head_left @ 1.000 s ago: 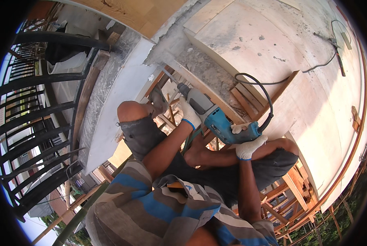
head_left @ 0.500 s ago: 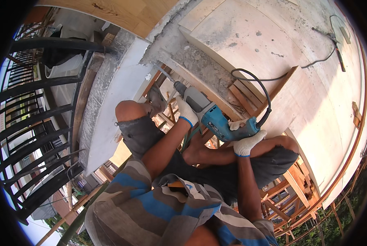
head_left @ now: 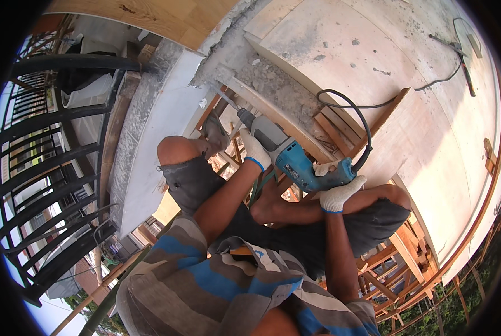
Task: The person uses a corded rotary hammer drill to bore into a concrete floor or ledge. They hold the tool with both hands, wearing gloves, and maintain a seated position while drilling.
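A blue and grey demolition hammer (head_left: 296,163) lies across in front of me, held in both gloved hands. Its bit (head_left: 223,96) points up and to the left, with the tip at the broken concrete edge (head_left: 205,75). My left hand (head_left: 255,150), in a white knitted glove with a blue cuff, is wrapped round the grey front part; some fingers are hidden beneath. My right hand (head_left: 340,193), gloved alike, grips the rear handle, its fingers showing on the near and far sides. A black power cord (head_left: 368,134) loops from the handle's end.
Pale plywood sheets (head_left: 429,145) spread to the right, with a dark hammer-like tool (head_left: 467,78) on them. Concrete rubble (head_left: 278,84) fills a trough beyond the wooden board (head_left: 273,115). Black metal railing (head_left: 54,120) stands at left. Timber framing (head_left: 398,280) shows through gaps below.
The demolition hammer and both hands stay nearly in place, with the same grip. The whole view has shifted very slightly.
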{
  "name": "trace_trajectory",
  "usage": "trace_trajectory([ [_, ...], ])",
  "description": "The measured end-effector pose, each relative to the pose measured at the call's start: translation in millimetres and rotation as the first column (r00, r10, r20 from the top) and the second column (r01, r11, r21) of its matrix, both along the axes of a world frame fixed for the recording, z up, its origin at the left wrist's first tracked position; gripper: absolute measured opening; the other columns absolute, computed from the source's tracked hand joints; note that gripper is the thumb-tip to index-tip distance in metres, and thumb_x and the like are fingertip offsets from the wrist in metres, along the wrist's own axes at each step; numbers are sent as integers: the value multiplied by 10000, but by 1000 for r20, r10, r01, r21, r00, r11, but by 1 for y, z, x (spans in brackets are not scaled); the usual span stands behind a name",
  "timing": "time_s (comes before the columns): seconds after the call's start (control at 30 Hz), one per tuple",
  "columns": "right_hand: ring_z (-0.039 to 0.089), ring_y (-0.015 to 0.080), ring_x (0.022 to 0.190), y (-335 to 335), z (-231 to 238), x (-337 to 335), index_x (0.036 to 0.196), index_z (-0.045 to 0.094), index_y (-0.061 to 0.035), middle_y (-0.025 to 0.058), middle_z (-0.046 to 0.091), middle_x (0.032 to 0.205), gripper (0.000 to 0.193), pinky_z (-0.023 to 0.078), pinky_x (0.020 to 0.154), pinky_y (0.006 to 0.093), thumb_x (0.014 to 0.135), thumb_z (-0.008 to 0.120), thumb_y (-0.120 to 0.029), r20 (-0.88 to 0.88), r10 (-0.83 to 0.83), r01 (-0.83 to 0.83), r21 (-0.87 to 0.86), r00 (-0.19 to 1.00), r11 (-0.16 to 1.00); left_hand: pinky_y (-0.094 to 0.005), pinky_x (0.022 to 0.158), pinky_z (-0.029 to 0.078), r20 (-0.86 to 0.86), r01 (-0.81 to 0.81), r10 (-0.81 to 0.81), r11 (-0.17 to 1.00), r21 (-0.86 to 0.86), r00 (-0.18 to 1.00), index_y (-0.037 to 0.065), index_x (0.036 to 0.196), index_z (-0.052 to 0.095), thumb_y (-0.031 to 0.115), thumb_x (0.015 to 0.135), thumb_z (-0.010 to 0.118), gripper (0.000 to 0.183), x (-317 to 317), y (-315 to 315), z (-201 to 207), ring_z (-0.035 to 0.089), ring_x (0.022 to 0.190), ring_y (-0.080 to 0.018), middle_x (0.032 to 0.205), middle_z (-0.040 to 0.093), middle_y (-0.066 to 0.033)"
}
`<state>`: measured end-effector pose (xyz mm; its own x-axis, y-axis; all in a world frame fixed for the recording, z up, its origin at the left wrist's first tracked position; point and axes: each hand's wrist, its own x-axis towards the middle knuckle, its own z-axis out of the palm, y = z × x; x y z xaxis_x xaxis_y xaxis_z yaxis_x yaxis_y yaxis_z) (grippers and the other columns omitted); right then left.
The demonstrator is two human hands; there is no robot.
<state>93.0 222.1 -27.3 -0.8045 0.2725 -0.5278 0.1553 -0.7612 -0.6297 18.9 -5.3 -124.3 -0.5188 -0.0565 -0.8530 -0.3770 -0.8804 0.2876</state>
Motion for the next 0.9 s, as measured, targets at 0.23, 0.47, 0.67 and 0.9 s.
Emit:
trace_trajectory([
  [0.23,590,383,676,5,-5,3,918,545,-39,190,588,728,932,530,818,573,979,263,-925,10,-11,11,-26,1000,1000,-473,1023,562,26,-23,23,999,-27,999,169,1278,684,651,1083,317,636,1,2,-6,697,1155,-297,1231,727,-96],
  [0.47,590,382,678,8,-9,2,927,549,-51,173,582,735,919,531,813,577,990,248,-916,55,-25,25,-6,998,1000,-486,1065,538,46,-14,15,1000,-17,999,159,1289,681,643,1089,314,639,-3,7,0,676,1206,-300,1291,707,-87],
  [0.67,592,379,683,6,-9,1,931,555,-61,149,571,753,915,530,811,580,989,243,-919,59,-18,19,-15,998,1000,-494,1033,568,22,-4,5,1000,-28,1000,146,1309,671,673,1089,313,674,-4,4,4,703,1155,-318,1247,725,-109],
  [0.9,595,371,686,4,-3,1,944,568,-67,136,567,750,894,527,820,574,985,293,-916,-36,14,-15,-12,999,1000,-545,1020,580,10,-16,16,999,-37,1000,131,1391,646,729,1089,176,818,-4,3,2,703,1144,-376,1242,731,-170],
])
